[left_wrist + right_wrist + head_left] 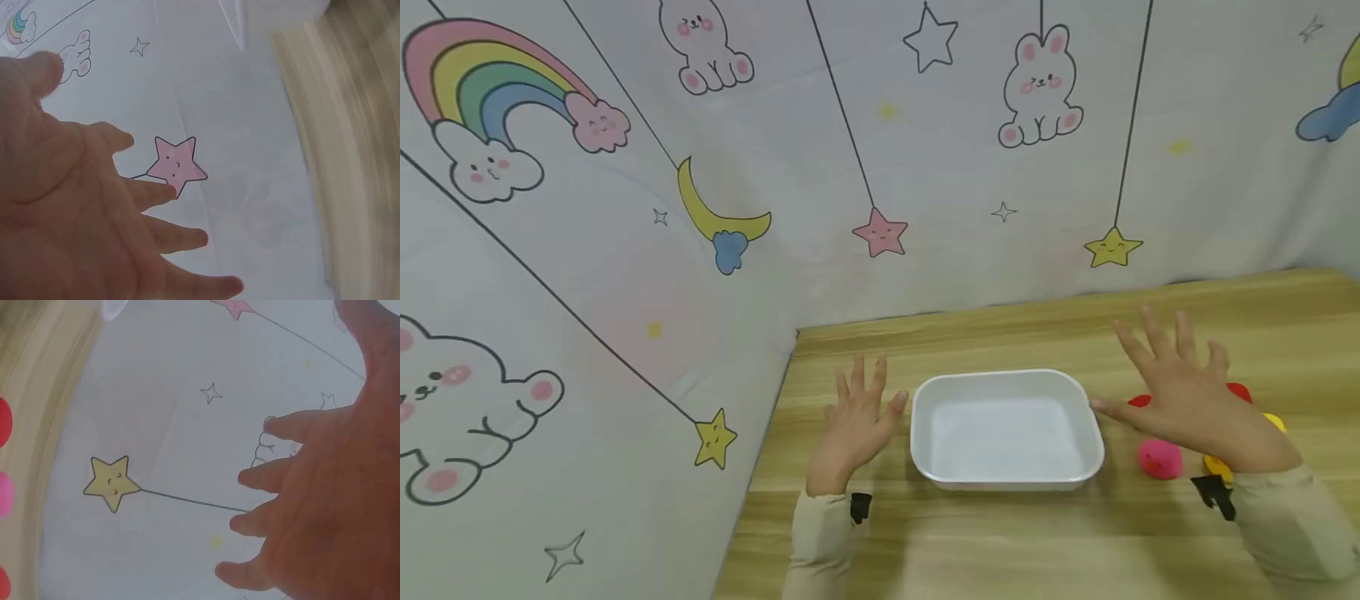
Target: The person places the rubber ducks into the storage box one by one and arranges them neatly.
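Note:
A white rectangular basin (pixel 1007 483) with rounded corners stands on the wooden table, and its inside looks bare. To its left my left hand (pixel 854 429) hovers with fingers spread, holding nothing; the left wrist view shows the same splayed palm (pixel 75 206). My right hand (pixel 1187 400) is spread on the other side, above several small coloured things, its thumb near the basin's right rim. Among those are a pink rounded toy (pixel 1161 459), a red one (pixel 1240 392) and a yellow one (pixel 1218 468). The right hand hides part of the group, so their exact kind is unclear.
The wooden table (pixel 970 542) meets a white cloth backdrop (pixel 820 283) at its back and left edges. Printed stars, rabbits, a moon and a rainbow cover the cloth. Black straps (pixel 1216 497) show at both wrists by the light sleeves.

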Motion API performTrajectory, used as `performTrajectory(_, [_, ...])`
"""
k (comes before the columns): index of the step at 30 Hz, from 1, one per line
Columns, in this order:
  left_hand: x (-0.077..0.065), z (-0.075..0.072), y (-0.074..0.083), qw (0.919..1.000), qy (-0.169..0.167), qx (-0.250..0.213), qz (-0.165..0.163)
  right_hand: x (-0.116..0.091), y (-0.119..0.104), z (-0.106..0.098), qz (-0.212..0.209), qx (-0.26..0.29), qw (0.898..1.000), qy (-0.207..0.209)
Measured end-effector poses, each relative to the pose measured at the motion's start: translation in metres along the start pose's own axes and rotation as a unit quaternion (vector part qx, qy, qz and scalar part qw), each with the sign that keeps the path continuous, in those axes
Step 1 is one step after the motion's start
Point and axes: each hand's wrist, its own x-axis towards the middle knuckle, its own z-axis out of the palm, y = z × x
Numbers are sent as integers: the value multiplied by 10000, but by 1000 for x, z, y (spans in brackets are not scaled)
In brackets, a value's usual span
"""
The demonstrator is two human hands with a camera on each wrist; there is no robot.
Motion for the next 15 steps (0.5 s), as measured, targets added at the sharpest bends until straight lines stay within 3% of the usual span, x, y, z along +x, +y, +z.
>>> performTrajectory(5, [5,9,-8,9897,-112,-1405,263,-14,30,-16,-262,578,9971,421])
performTrajectory(9, [8,11,-14,9814,-64,-1899,262,-30,52,-28,-89,1169,9906,711])
performTrajectory(13, [11,15,-13,9714,-365,-2344,-15,-48,74,-36,281,1612,9816,986])
performTrajectory(15, [14,20,-8,9712,-506,-2326,-74,-58,91,-35,384,1701,9780,1146])
